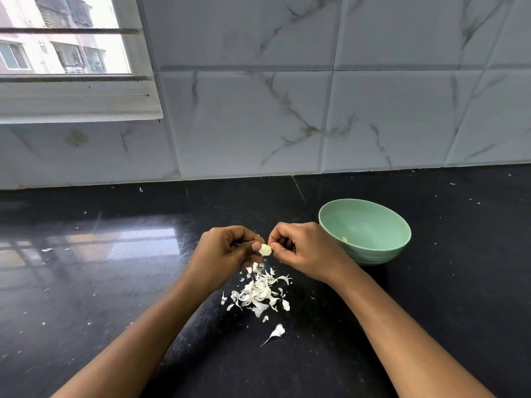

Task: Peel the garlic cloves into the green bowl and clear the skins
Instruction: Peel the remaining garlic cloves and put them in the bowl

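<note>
- 1 garlic clove [265,249], pinched between left hand [227,249] and right hand [301,248], centre.
- 1 green bowl [370,222] right of centre, 1 peeled bit [344,239] inside.
- 1 skin pile [258,291], lower centre.

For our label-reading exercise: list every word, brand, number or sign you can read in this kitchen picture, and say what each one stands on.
None: no text can be read anywhere.
The green bowl is plain, with no mark.
The wall tiles show only grey veins.
The black counter bears no print.
The building through the window shows no legible sign.
</note>
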A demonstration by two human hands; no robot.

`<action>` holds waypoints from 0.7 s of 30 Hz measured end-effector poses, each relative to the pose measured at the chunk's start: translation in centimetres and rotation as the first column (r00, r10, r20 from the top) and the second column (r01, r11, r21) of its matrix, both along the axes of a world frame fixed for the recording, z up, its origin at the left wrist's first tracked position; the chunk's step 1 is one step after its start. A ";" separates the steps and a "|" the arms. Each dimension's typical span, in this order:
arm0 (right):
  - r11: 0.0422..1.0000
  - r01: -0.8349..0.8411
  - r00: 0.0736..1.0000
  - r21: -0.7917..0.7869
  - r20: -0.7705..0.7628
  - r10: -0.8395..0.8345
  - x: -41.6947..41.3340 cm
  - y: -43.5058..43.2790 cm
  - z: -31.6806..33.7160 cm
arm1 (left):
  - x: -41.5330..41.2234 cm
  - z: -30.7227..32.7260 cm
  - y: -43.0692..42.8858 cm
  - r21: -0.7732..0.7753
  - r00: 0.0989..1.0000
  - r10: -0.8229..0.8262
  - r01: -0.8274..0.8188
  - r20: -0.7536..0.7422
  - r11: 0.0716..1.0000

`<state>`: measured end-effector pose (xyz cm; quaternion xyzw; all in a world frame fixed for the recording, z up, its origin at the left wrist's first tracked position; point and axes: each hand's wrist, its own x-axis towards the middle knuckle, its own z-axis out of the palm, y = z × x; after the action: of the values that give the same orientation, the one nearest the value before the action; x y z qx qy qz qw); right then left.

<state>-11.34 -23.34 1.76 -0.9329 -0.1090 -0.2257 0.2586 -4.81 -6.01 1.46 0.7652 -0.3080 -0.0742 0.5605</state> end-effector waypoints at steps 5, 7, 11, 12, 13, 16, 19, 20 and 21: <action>0.987 0.049 0.998 0.155 -0.037 -0.044 0.1 0.3 -0.1 | -0.1 0.0 0.0 -0.085 0.999 -0.021 0.018 -0.041 0.996; 0.979 0.056 0.998 0.195 -0.015 -0.054 0.1 0.5 -0.1 | -0.2 0.0 -0.1 -0.171 0.987 -0.032 0.005 -0.156 0.985; 0.984 0.081 0.987 0.161 0.124 -0.102 0.2 1.1 -0.6 | -0.4 -0.2 -0.6 -0.338 0.887 -0.074 -0.095 -0.456 0.936; 0.986 0.087 0.982 0.143 0.152 -0.109 0.3 1.3 -0.7 | -0.4 -0.3 -0.7 -0.352 0.858 -0.081 -0.121 -0.507 0.928; 0.988 0.087 0.979 0.129 0.170 -0.109 0.3 1.5 -0.7 | -0.4 -0.4 -0.7 -0.361 0.835 -0.090 -0.135 -0.543 0.923; 0.988 0.084 0.978 0.131 0.182 -0.107 0.4 1.9 -0.8 | -0.3 -0.5 -0.8 -0.375 0.800 -0.123 -0.134 -0.587 0.917; 0.972 0.100 0.979 0.215 0.153 -0.134 0.6 1.9 -1.0 | 0.0 -0.4 -0.6 -0.391 0.812 -0.143 -0.112 -0.566 0.914; 0.964 0.107 0.979 0.245 0.145 -0.146 0.7 1.8 -1.0 | 0.0 -0.4 -0.6 -0.392 0.820 -0.149 -0.097 -0.552 0.915; 0.956 0.115 0.978 0.270 0.140 -0.157 0.7 1.7 -1.0 | 0.0 -0.3 -0.5 -0.392 0.828 -0.157 -0.080 -0.538 0.917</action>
<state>-10.64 -21.60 0.74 -0.8750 -0.0343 -0.3291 0.3533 -4.82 -6.55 1.20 0.5730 -0.1549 -0.2421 0.7675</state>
